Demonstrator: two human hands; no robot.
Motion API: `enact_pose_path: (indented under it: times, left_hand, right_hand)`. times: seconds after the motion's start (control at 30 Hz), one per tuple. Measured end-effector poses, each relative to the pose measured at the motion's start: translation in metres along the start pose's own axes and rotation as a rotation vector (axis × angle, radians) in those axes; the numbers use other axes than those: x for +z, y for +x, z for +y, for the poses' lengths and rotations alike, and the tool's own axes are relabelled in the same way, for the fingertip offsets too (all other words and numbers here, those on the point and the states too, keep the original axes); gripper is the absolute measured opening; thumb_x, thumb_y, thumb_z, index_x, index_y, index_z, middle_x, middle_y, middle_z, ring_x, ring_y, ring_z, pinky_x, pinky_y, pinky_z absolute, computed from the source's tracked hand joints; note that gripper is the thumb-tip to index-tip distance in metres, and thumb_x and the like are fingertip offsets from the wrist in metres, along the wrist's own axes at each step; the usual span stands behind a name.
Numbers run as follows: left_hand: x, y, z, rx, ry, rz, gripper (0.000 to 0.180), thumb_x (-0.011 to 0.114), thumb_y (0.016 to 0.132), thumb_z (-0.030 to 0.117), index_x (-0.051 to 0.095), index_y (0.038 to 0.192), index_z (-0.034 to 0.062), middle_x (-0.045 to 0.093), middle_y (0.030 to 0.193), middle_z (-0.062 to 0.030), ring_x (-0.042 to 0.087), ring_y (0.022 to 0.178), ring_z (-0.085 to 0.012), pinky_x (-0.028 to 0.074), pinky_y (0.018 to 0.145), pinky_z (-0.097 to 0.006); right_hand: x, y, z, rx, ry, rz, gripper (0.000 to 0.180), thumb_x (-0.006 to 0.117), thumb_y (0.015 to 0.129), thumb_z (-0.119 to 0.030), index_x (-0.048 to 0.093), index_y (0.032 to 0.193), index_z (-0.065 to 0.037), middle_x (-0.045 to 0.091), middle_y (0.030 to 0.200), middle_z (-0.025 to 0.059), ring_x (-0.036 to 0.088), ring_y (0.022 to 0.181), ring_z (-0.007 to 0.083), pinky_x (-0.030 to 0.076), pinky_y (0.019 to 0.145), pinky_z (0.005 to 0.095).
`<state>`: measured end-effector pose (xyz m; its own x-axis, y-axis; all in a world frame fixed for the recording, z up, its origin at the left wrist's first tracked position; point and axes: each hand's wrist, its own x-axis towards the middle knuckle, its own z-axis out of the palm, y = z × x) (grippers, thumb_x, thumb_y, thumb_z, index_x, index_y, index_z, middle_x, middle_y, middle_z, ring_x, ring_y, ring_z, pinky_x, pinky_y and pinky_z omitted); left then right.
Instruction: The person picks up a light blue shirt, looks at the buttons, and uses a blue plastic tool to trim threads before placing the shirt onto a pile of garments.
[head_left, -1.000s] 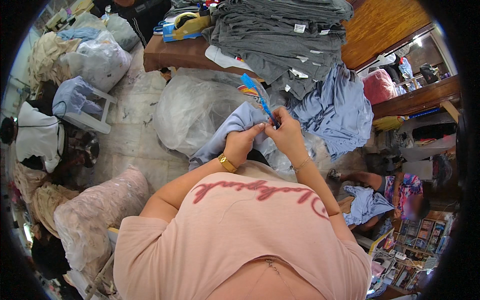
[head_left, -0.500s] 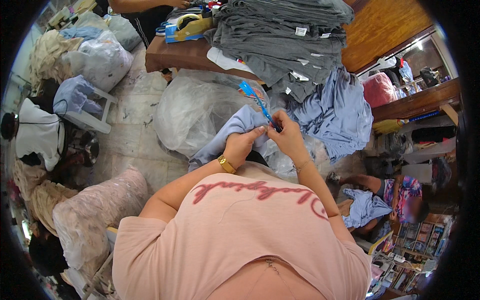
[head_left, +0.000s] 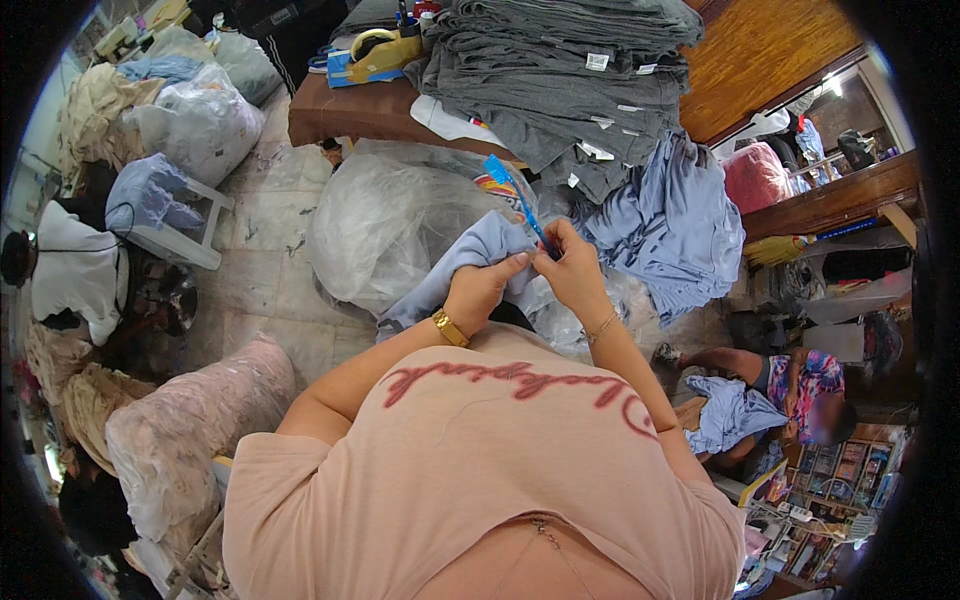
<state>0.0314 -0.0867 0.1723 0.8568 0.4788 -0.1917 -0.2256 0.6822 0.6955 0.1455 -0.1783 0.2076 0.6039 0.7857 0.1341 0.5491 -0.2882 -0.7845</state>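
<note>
My left hand (head_left: 487, 287) pinches a folded edge of a light-blue garment (head_left: 432, 283) between thumb and fingers. The cloth drapes from there down to the lower left, in front of my body. Close against it, my right hand (head_left: 570, 268) is closed around a slim blue hand tool (head_left: 521, 196). One end of the tool points up and away, past my fingers; its working end is hidden in my grip, so its exact kind is unclear. Both hands' fingertips meet at the garment's edge.
A large clear plastic bag (head_left: 365, 235) lies beyond my hands. Grey folded garments (head_left: 540, 75) are stacked on a brown-covered table (head_left: 345, 115), beside a tape dispenser (head_left: 385, 60). Light-blue garments (head_left: 675, 235) are heaped at right. A white stool (head_left: 180, 240) stands left; another person (head_left: 800, 390) sits right.
The blue tool has tilted slightly more upright in my right hand. My hands stay together at the garment's edge. The other person's arm at the top has left the view.
</note>
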Motion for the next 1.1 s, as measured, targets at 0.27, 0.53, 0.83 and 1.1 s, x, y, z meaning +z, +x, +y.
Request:
enact_pose_path:
  times: [0.27,0.53,0.83,1.1]
  left_hand:
    - [0.004,-0.001,0.007,0.109,0.014,-0.086,0.027,0.064,0.076,0.006,0.056,0.101,0.0011,0.061,0.09,-0.0019,0.056,0.077,-0.0096,0.044,0.07,-0.022]
    - [-0.008,0.0,0.0,-0.086,0.055,0.029,0.027,0.064,0.073,0.003,0.056,0.1,0.0001,0.06,0.089,-0.0039,0.057,0.079,-0.0131,0.045,0.071,-0.024]
    - [-0.002,-0.001,0.005,-0.094,-0.065,-0.029,0.03,0.061,0.071,-0.002,0.055,0.1,0.0003,0.061,0.089,-0.0042,0.057,0.079,-0.0148,0.045,0.074,-0.026]
    - [-0.008,0.0,-0.002,-0.13,-0.059,-0.024,0.029,0.062,0.073,-0.001,0.056,0.101,-0.0011,0.062,0.092,-0.0055,0.059,0.081,-0.0148,0.046,0.074,-0.026]
  right_hand:
    - [-0.011,-0.005,-0.006,0.109,0.046,-0.031,0.024,0.063,0.074,-0.009,0.049,0.092,-0.002,0.059,0.072,0.0108,0.054,0.061,0.0151,0.043,0.057,0.0281]
    - [-0.034,-0.011,-0.033,-0.1,0.362,0.171,0.013,0.058,0.082,-0.005,0.051,0.092,-0.003,0.054,0.08,-0.0015,0.05,0.071,0.0057,0.042,0.064,0.02]
    - [-0.02,-0.02,-0.011,0.044,0.375,0.083,0.022,0.061,0.079,-0.005,0.05,0.098,-0.003,0.053,0.084,-0.0007,0.047,0.071,0.0053,0.04,0.064,0.0194]
    - [0.0,-0.015,0.0,0.033,0.222,0.032,0.025,0.064,0.076,-0.002,0.047,0.095,-0.004,0.051,0.079,-0.0011,0.043,0.068,0.004,0.038,0.061,0.0173]
